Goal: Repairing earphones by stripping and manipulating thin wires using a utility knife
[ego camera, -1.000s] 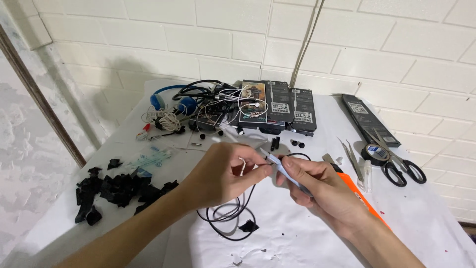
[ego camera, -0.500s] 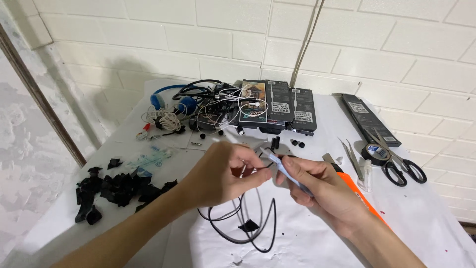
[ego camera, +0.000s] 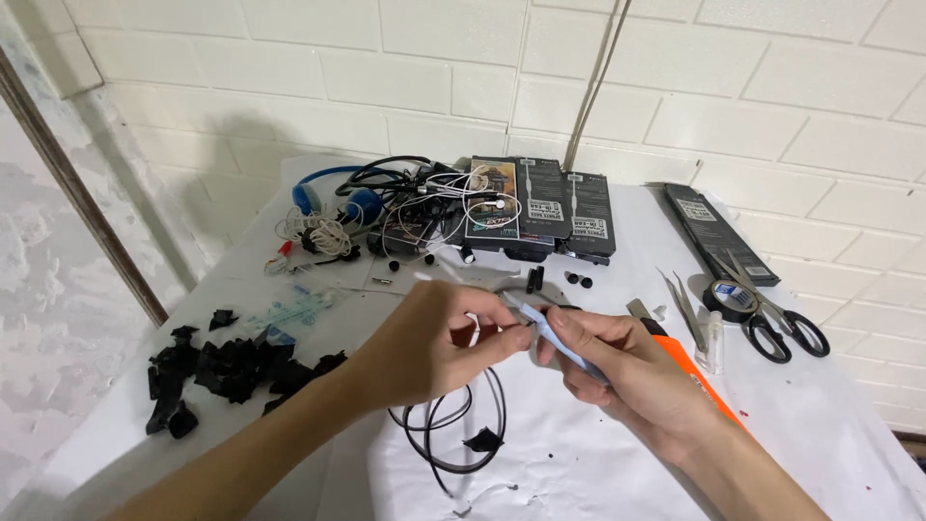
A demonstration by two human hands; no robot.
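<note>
Both hands meet over the middle of the white table (ego camera: 830, 425), fingertips close together. Left hand (ego camera: 424, 342) has fingers curled and pinched on a thin black cable (ego camera: 453, 434); the cable drops from under that hand and lies in loose loops on the table just below, with a scrap of black tape on the loop. Right hand (ego camera: 632, 371) is closed around a pale grey-blue flat tool (ego camera: 559, 342), held like a pen, its tip angled up-left to where the left thumb and forefinger pinch. Whether the tip touches the cable: cannot tell, fingers hide it.

Surroundings:
- Orange utility knife (ego camera: 699, 381) lies just beside and partly under the right wrist.
- Black-handled scissors (ego camera: 781, 323) to the right, next to a roll of black tape (ego camera: 728, 297) and tweezers (ego camera: 680, 297).
- Small clear bottle (ego camera: 712, 342) stands upright near the knife.
- Row of dark flat packages (ego camera: 545, 207) at the back by the brick wall; one more dark package (ego camera: 719, 232) off to the right.
- Tangle of white and black earphone cables (ego camera: 415, 207) and blue headphones (ego camera: 333, 198) at back left.
- Heap of black scraps (ego camera: 217, 367) on the left side, well apart from the hands.
</note>
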